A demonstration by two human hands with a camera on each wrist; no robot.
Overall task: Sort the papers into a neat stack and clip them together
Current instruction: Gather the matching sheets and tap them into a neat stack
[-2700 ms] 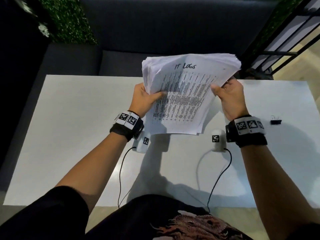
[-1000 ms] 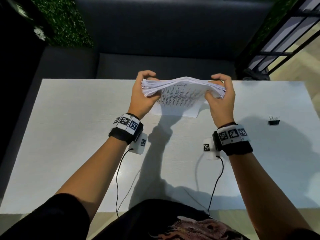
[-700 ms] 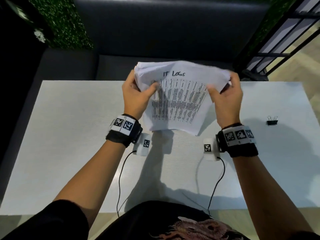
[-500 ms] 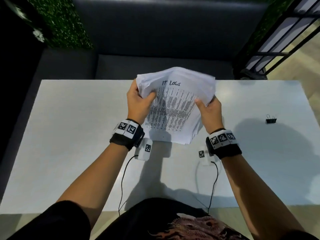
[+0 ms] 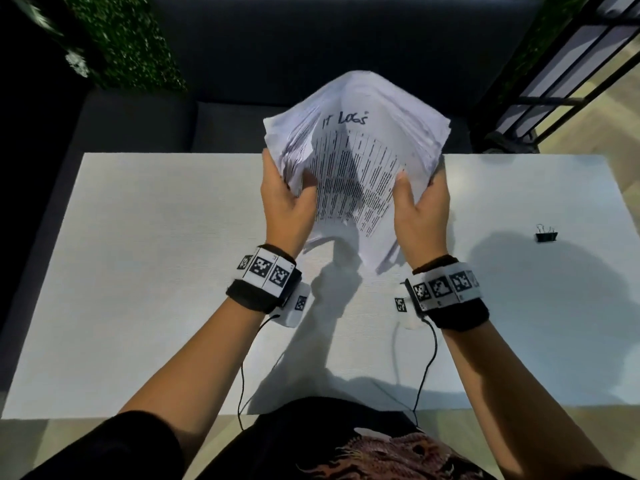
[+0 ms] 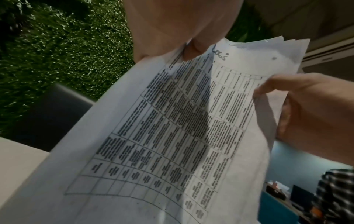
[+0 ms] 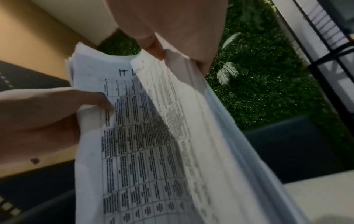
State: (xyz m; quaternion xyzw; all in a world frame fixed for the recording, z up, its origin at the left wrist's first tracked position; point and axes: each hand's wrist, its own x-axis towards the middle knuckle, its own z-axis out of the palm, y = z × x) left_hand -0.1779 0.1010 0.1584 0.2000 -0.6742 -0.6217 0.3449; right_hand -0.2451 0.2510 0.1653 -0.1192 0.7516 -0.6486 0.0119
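A thick stack of white papers, its top sheet a printed table headed "IT LOGS", is held upright above the white table and bowed into a trough down its middle. My left hand grips its left edge, thumb on the front. My right hand grips the right edge the same way. The left wrist view shows the stack of papers close up with the right hand pinching the far edge. In the right wrist view the papers fill the frame. A black binder clip lies on the table to the right.
A dark sofa runs along the table's far edge. An artificial hedge stands at the back left and a black metal railing at the back right. Cables trail from both wrist cameras over the table's near edge.
The stack went from held flat to upright. Both hands have since come closer together, squeezing the sides so that the sheets bow and their top edge rises.
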